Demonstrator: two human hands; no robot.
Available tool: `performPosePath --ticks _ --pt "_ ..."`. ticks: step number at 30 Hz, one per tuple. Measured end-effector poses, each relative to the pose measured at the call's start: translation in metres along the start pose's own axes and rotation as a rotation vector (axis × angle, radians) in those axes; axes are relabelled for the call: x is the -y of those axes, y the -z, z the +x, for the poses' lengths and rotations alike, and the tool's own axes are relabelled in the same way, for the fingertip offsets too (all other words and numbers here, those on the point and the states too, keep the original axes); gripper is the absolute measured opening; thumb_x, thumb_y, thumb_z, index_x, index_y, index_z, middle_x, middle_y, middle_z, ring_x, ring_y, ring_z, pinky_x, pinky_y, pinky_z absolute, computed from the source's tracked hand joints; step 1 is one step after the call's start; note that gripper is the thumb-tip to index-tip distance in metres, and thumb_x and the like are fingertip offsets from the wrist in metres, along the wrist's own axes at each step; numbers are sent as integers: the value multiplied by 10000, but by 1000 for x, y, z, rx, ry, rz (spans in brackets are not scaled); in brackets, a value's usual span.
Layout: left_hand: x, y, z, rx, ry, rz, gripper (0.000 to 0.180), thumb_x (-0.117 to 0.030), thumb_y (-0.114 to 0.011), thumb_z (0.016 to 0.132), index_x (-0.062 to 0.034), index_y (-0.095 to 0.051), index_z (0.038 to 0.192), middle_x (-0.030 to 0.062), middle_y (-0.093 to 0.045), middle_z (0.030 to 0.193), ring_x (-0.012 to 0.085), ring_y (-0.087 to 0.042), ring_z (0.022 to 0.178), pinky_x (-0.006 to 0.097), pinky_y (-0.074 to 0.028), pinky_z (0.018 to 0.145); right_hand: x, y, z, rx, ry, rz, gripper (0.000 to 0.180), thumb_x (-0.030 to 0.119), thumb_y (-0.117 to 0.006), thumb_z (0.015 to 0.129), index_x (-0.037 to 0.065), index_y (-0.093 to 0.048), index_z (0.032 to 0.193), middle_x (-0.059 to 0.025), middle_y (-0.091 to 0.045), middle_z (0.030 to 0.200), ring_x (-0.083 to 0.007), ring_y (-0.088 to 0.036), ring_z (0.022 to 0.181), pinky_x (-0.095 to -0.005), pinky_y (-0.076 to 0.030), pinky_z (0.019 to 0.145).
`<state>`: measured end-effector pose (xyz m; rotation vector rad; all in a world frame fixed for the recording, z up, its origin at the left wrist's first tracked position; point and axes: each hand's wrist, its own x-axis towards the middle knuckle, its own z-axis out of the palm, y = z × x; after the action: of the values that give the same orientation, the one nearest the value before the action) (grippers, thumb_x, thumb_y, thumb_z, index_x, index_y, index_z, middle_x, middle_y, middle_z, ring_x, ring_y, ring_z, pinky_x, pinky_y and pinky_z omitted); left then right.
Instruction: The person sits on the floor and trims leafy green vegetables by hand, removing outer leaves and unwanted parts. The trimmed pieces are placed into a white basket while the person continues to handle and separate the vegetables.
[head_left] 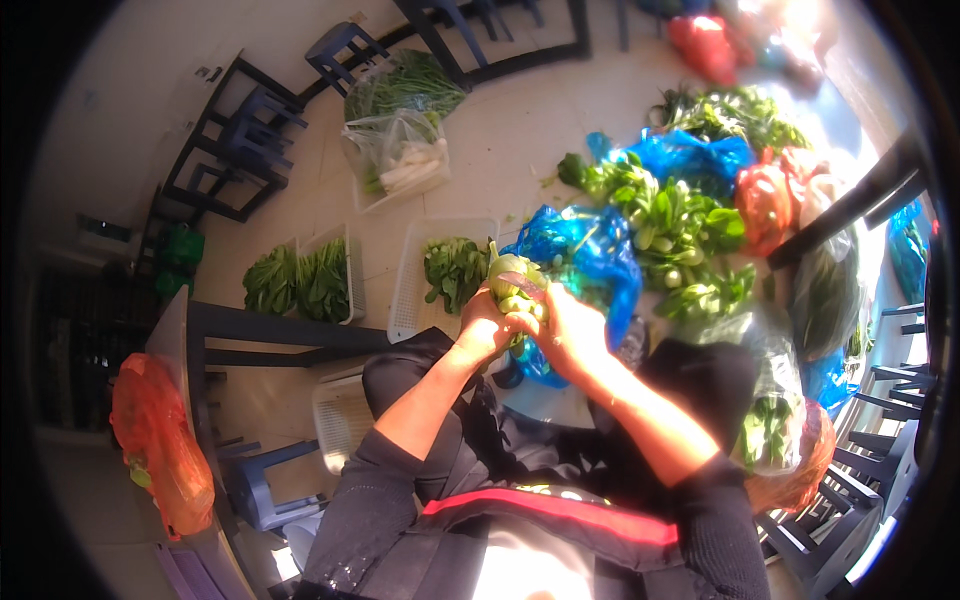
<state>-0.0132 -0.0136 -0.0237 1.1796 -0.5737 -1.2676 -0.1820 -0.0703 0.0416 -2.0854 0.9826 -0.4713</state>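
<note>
My left hand (pixel 483 328) is closed round a bunch of bok choy (pixel 508 266), its pale green bases turned upward. A small knife (pixel 519 283) lies across those bases, gripped in my right hand (pixel 573 335). The fingers of both hands meet close together over my lap, and the knife's handle is hidden in my right hand. Just beyond my left hand, a white basket (pixel 408 268) holds leafy greens (pixel 456 268). Past my right hand lies a crumpled blue plastic bag (pixel 585 240) with some greens in it.
Loose bok choy (pixel 680 220) is heaped at the right, among red bags (pixel 765 208). Two heaps of greens (pixel 324 278) sit in baskets at left. Farther off stands a tub of white radishes (pixel 412 166). A table leg (pixel 290 325) and blue stools (pixel 345 50) border the floor.
</note>
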Motion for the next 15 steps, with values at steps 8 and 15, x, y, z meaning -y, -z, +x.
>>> performPosePath --ticks 8,15 --pt "20 10 1 -105 -82 437 390 -240 -653 844 -20 -557 1152 139 -668 1034 254 -660 920 341 -536 768 -12 -10 -2 90 23 -19 543 551 -558 920 11 -583 876 -211 -644 754 -369 -663 744 -436 -525 664" --pt "40 48 19 -275 -29 547 500 -327 -769 746 -69 -585 1133 164 -693 1061 317 -666 1020 369 -524 857 -4 -9 -8 69 -79 518 483 520 -503 971 81 -701 1009 -154 -673 761 -327 -673 717 -383 -510 664"
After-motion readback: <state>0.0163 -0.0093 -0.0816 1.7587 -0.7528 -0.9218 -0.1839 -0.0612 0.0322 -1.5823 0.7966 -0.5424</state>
